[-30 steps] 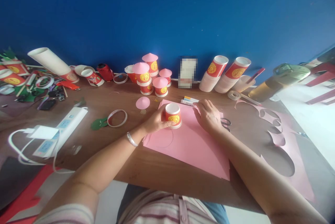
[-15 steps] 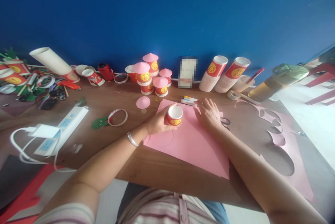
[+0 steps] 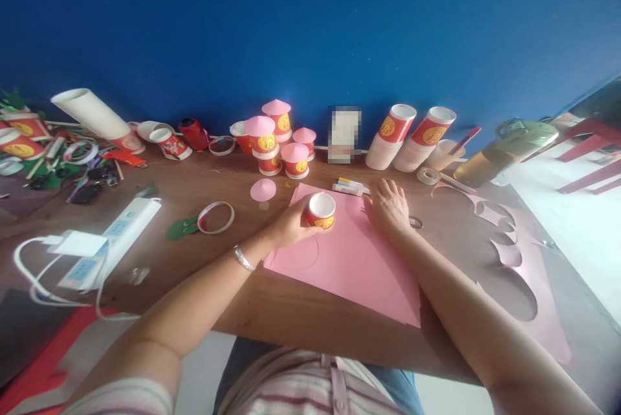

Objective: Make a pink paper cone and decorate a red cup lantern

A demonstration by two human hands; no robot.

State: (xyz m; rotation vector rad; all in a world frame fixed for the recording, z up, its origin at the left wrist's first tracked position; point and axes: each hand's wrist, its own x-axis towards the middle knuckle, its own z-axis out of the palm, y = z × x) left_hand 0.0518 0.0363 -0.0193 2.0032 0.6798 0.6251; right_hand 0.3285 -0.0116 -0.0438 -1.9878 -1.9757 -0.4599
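My left hand is closed around a short red-and-white paper cup with a yellow emblem, held upright at the pink paper sheets. A drawn circle shows on the top sheet, just below that hand. Fingers stretched out, my right hand lies flat at the sheets' right edge and holds nothing visible. Its fingertips are close to the markers. Beside its wrist the dark handle of what looks like scissors sticks out, the rest hidden.
Behind the sheets stand cups topped with pink cones; a loose pink cone lies nearer. Stacked paper cups, a tape roll and a bottle are at right, with cut pink scraps. A power strip sits left.
The whole view has shifted slightly left. The cup has moved a little up the sheet, uncovering more of the drawn circle. My right hand stays nearly in place.
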